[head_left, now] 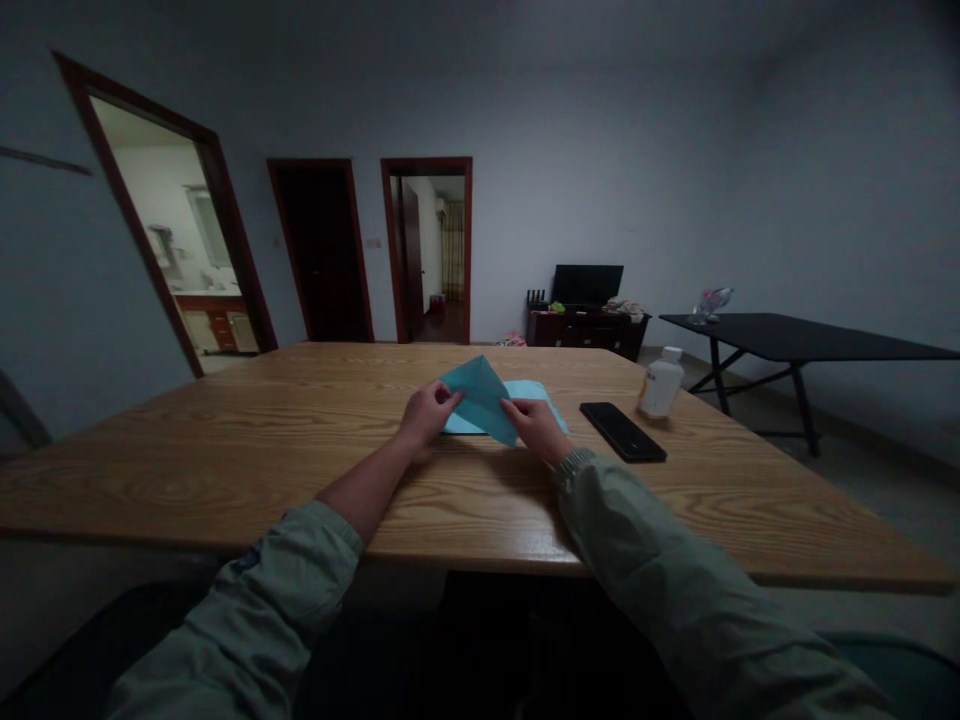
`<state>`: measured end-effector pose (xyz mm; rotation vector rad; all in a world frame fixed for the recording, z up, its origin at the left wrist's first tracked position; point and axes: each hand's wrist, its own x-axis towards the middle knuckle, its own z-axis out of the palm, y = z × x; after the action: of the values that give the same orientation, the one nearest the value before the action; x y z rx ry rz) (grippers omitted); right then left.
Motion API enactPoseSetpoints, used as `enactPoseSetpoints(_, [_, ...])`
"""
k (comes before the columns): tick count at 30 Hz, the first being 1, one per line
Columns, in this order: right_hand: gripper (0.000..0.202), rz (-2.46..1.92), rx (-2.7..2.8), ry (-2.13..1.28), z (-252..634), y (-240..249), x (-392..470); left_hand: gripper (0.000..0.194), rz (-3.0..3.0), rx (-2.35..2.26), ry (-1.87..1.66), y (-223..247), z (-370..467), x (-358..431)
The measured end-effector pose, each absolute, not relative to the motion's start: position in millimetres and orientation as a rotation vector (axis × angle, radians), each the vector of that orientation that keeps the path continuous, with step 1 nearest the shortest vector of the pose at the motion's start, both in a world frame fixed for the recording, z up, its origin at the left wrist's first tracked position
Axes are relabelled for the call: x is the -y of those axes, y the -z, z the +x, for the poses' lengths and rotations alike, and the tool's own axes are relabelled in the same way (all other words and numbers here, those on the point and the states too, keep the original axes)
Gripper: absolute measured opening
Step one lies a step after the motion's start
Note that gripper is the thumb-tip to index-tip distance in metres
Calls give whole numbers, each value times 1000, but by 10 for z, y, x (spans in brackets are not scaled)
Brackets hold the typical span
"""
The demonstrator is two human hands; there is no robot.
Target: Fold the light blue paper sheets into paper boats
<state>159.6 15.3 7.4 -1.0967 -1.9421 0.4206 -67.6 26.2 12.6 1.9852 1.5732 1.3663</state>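
Note:
A folded piece of light blue paper (480, 396) is held up between my two hands, its pointed top facing away from me. My left hand (429, 412) pinches its left edge between thumb and fingers. At the right edge, my right hand (535, 424) grips the same paper. Behind and under it, a second light blue sheet or stack (529, 389) lies on the wooden table (300, 440), partly hidden by the folded paper and my hands.
To the right lie a black phone (622, 432) and, behind it, a standing white bottle (661, 384). Farther off are a black table (795, 337) at the right and a dark cabinet (585, 328) with a monitor (588, 286) by the wall.

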Motion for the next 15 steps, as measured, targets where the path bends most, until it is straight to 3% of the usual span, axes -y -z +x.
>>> enactPoseSetpoints(5, [28, -921, 2050, -164, 1198, -50, -11, 53, 1799, -1053, -1357, -118, -332, -187])
enactPoseSetpoints(8, [34, -793, 2097, -142, 1063, -29, 48, 45, 1718, -1095, -1406, -100, -346, -245])
enactPoseSetpoints(12, [32, -683, 2147, -282, 990, -182, 229, 37, 1586, -1206, -1427, -113, -538, -350])
enactPoseSetpoints(15, [26, -529, 2038, -585, 971, -513, 652, 29, 1517, -1261, -1459, -168, -634, -364])
